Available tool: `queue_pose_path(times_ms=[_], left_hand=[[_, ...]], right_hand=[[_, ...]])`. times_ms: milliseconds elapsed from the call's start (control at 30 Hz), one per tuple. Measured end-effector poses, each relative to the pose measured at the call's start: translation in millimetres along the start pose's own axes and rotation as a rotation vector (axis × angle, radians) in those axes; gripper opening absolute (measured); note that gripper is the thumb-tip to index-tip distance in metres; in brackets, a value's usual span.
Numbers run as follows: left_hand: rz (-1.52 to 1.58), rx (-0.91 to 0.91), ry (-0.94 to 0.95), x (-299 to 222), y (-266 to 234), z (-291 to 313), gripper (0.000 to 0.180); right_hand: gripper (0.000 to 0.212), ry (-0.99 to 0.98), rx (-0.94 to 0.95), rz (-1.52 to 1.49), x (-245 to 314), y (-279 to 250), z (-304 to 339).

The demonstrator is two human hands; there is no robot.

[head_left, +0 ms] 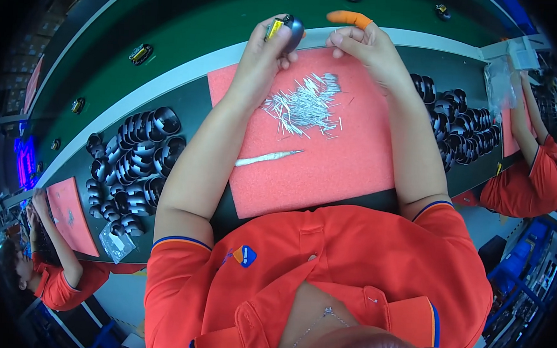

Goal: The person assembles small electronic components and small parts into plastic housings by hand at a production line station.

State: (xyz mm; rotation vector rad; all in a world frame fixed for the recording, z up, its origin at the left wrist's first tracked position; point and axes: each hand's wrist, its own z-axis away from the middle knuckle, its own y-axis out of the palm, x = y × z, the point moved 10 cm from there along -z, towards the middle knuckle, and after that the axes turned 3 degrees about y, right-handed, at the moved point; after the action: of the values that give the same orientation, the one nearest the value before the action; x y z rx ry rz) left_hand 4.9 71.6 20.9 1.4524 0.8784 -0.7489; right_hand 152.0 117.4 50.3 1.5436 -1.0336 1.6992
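Left to right: shells, nested, seemingly saving room; left hand gripping a device over the far edge of a mat; tweezers and pins on it, likely for easy reach; right hand, fingers curled, whether closed on a pin unclear; further shells. Two shell groups, one device, one tweezers; pins uncountable.

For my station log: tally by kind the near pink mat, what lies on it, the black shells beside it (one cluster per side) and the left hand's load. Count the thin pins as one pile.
Mat: 1
Pin pile: 1
White tool: 1
Shell clusters, left and right: 2
Part in left hand: 1
Total: 6
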Motion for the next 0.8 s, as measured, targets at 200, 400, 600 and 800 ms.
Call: queue_pose_path(times_ms=[200,400,600,800], left_hand=[[-0.369,0.04,0.006,-4.1,16.5,9.4,0.054],[-0.355,0.062,0.0,-0.4,17.1,7.1,0.052],[-0.345,0.076,0.024,-1.3,18.8,7.0,0.05],[-0.34,0.078,0.042,-2.2,18.5,6.8,0.051]], right_hand=[[0.027,-0.046,-0.209,-0.141,14.8,-5.3,6.6],[0.013,-0.446,-0.249,0.405,50.4,12.3,20.0],[0.013,-0.514,-0.265,0.514,54.3,18.3,23.3],[0.013,-0.501,-0.234,0.462,53.8,20.3,22.5]])
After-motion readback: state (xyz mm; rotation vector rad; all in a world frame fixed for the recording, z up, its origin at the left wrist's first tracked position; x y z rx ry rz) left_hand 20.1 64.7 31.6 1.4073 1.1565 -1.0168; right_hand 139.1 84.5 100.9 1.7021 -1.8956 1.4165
